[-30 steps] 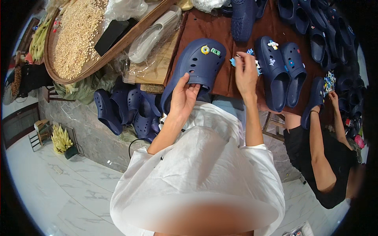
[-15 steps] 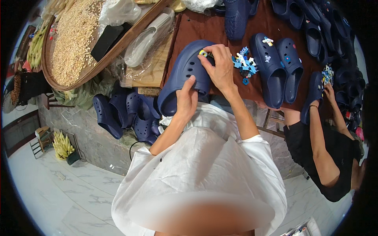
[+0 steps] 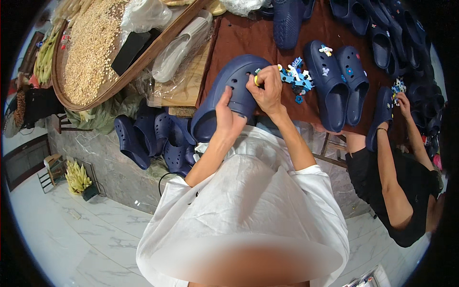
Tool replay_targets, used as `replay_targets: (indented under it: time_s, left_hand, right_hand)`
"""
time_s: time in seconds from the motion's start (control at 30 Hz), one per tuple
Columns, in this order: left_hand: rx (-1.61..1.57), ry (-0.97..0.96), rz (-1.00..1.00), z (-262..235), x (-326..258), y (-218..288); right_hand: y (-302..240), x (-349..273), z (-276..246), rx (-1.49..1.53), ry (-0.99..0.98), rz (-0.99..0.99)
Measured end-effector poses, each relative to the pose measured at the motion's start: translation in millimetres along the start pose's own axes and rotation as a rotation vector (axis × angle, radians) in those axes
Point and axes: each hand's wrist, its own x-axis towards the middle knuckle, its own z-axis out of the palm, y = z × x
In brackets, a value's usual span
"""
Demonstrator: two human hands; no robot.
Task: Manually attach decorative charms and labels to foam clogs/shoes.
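A navy clog [image 3: 210, 98] with holes across its upper lies tilted in front of me, its toe pointing away. My left hand [image 3: 228, 118] grips it by the near right side, thumb on the upper and fingers hidden. Over the toe's right side, my right hand [image 3: 268, 93] pinches a small yellow shoe charm [image 3: 257, 80] close to the holes; fingers cover most of it. To the right sits a pile of blue, white and black charms [image 3: 297, 79]. Past it stand a decorated clog [image 3: 324, 79] and its mate [image 3: 353, 79].
A brown cloth [image 3: 234, 36] covers the table. Upper left is a woven tray [image 3: 71, 98] of pale kernels with a black phone [image 3: 131, 50]; a wrapped white clog [image 3: 179, 50] lies beside it. More navy clogs [image 3: 167, 138] hang low left. At right, a co-worker's hand [image 3: 404, 104] works near charms.
My right hand has turned, curling more tightly around the yellow charm. My left thumb has shifted up the clog, and the clog has turned slightly with its toe to the right.
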Motion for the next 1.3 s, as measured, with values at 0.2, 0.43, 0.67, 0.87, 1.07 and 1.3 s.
replay_targets:
  time_s: [0.2, 0.43, 0.67, 0.87, 1.07, 1.3]
  left_hand:
    - [-0.078, 0.128, -0.036, -8, -1, 13]
    - [-0.147, 0.135, -0.052, -9, -3, 20]
    - [0.068, -0.033, -0.066, -26, 0, 18]
    - [0.107, -0.069, -0.117, -31, 6, 18]
    - [0.111, -0.046, -0.084, -27, 10, 19]
    - [0.094, -0.045, -0.095, -28, 16, 20]
  right_hand:
    - [-9, -1, -10, 0.038, 0.121, 0.213]
    - [32, -12, -57, -0.286, -0.047, 0.538]
    - [-7, 18, -35, -0.100, -0.237, 0.425]
    - [5, 22, -21, -0.107, -0.339, 0.391]
    - [8, 22, -13, -0.300, -0.329, 0.205]
    - [20, 27, -11, -0.255, -0.313, 0.028]
